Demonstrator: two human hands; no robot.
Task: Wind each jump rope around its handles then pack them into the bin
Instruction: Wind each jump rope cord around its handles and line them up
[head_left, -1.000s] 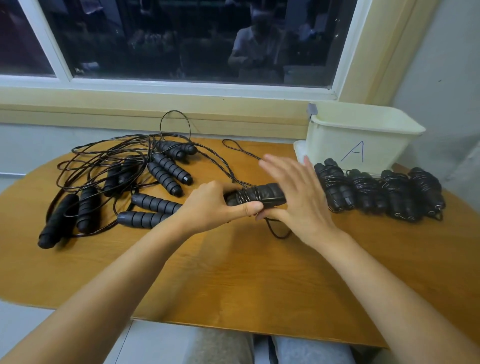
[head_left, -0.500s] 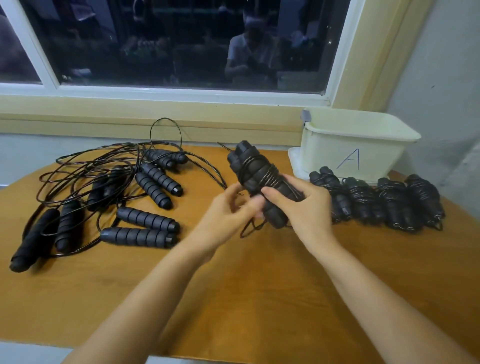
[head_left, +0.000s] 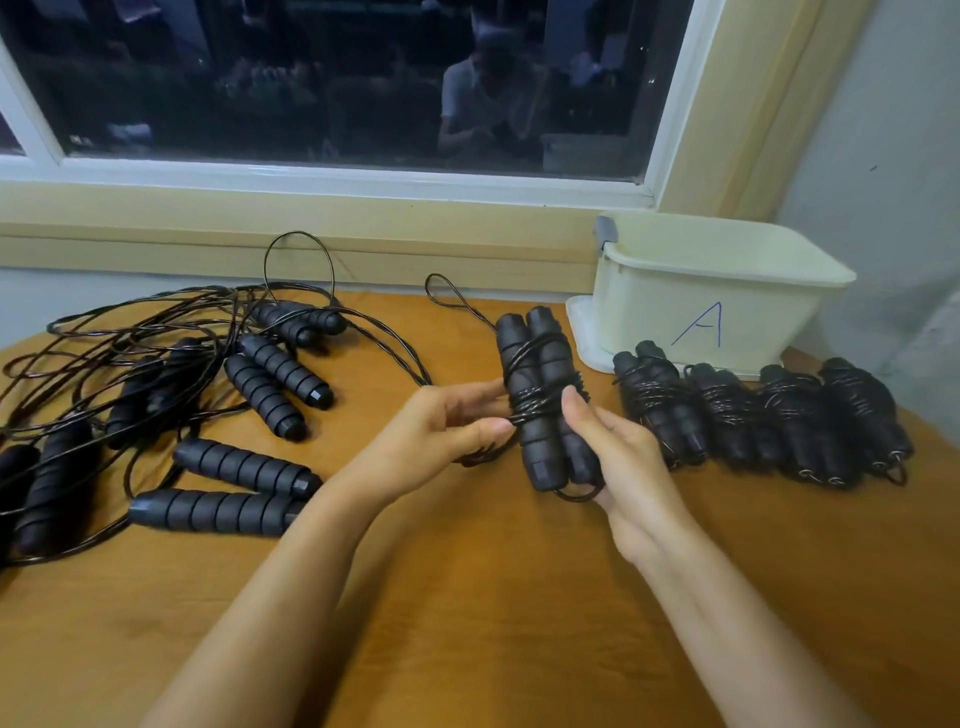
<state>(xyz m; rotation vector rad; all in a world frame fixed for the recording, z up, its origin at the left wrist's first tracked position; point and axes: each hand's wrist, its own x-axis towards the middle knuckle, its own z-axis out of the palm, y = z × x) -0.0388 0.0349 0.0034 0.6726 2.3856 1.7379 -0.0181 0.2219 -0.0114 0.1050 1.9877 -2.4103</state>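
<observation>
The right hand (head_left: 618, 457) has its grip clasped round the lower part of a half-wound jump rope (head_left: 540, 384). Its thumb lies across the front of the two black handles and its fingers are hidden behind them. The handles stand nearly upright, side by side, above the desk (head_left: 467, 597).

The left hand (head_left: 441, 431) comes in from the side, palm turned inward. Its grip pinches the coils of cord round the handles' middle between thumb and fingertips. Both bare forearms reach in from the near edge.

A loose tail of cord (head_left: 441, 291) runs from the handles back to a small loop on the desk. Just right of the hands lie four wound bundles (head_left: 779, 410) in a row, with the cream bin (head_left: 727, 291), marked "A", behind them. At far left sprawls a heap of unwound ropes (head_left: 249, 379).
</observation>
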